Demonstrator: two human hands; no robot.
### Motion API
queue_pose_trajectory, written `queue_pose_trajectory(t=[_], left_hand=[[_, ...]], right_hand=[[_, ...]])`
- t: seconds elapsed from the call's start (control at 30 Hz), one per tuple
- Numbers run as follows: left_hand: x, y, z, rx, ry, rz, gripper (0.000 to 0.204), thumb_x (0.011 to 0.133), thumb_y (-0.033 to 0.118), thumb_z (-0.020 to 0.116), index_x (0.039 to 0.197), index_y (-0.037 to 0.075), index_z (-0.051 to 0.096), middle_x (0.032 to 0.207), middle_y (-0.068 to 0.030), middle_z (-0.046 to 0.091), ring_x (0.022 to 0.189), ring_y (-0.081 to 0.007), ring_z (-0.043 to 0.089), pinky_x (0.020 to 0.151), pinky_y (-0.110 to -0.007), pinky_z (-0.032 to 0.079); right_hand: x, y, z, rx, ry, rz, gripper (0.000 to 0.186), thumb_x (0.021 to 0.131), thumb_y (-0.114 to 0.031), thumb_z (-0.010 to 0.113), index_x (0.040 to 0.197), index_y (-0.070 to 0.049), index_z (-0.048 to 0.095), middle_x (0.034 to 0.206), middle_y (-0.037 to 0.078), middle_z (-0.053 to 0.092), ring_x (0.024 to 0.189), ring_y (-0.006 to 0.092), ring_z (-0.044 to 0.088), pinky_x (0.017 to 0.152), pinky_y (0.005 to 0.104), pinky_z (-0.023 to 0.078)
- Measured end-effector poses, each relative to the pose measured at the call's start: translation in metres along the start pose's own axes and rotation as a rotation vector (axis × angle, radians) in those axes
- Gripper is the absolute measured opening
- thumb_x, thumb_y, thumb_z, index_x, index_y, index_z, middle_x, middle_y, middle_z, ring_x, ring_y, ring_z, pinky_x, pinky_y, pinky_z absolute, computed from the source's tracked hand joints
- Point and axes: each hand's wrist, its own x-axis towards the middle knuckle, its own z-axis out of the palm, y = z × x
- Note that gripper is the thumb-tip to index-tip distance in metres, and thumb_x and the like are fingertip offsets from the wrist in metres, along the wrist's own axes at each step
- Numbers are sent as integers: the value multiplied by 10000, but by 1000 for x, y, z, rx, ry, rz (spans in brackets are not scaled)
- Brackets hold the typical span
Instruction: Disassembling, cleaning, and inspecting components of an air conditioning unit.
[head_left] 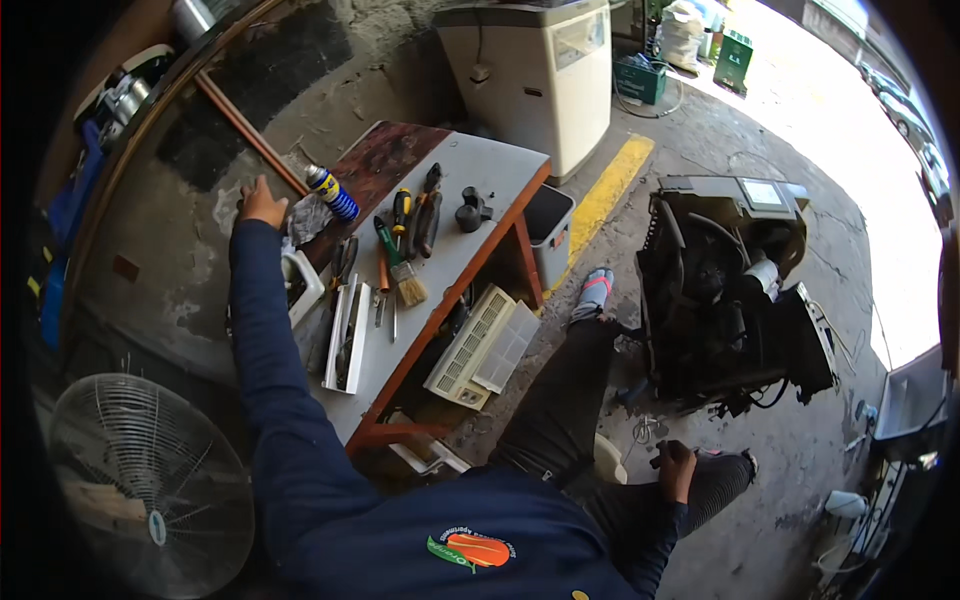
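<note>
My left hand (263, 203) reaches out beyond the bench's back side, its fingers apart and nothing seen in them. Closest to it stand a blue and yellow spray can (332, 193) and a crumpled clear plastic bag (308, 218). My right hand (677, 472) is low over my right leg, fingers closed around something small and dark that I cannot make out. On the grey-topped bench (490, 160) lie a paintbrush (408, 284), a yellow and black screwdriver (401, 210), dark-handled pliers (428, 222), a black fitting (472, 212) and a white channel-shaped piece (347, 335).
To my right on the floor sits an opened machine (715, 290) with hoses and dark inner parts. A washing machine (540, 80) stands beyond the bench, a grey bin (553, 240) beside it. A cream slatted panel (480, 345) leans under the bench. At left is a caged fan (150, 480).
</note>
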Motion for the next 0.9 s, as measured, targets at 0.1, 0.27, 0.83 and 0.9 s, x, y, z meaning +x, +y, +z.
queue_pose_trajectory(t=[0.1, 0.27, 0.83, 0.9], left_hand=[[-32, 66, -110, 80, -134, 105, 555, 971, 514, 595, 892, -27, 689, 927, -242, 707, 909, -460, 662, 809, -537, 509], [-149, 232, -257, -541, -339, 699, 452, 989, 448, 634, 1003, -2, 607, 870, -104, 626, 722, -213, 498, 728, -382, 441], [-487, 410, -59, -818, -1829, 1609, 398, 1007, 267, 668, 1305, 10, 607, 1182, -94, 685, 1008, -170, 642, 875, -282, 506], [-491, 382, -41, -936, -1939, 1386, 397, 1021, 268, 651, 1314, 5, 601, 1181, -99, 687, 1021, -165, 646, 878, -274, 507]], right_hand=[[4, -2, 3, 94, 109, -136, 313, 926, -29, 572, 1223, 6, 662, 803, 116, 701, 697, 177, 624, 678, 281, 495], [7, -3, 7, 201, 266, -198, 279, 901, -27, 665, 1178, -8, 693, 956, 108, 732, 765, 206, 648, 708, 304, 532], [51, -238, -212, -949, 813, -703, 553, 956, -437, 673, 1376, -91, 574, 998, 106, 680, 839, 250, 624, 837, 381, 494], [52, -253, -208, -1087, 672, -483, 620, 982, -555, 595, 1394, -92, 566, 943, 120, 684, 763, 241, 626, 789, 385, 509]])
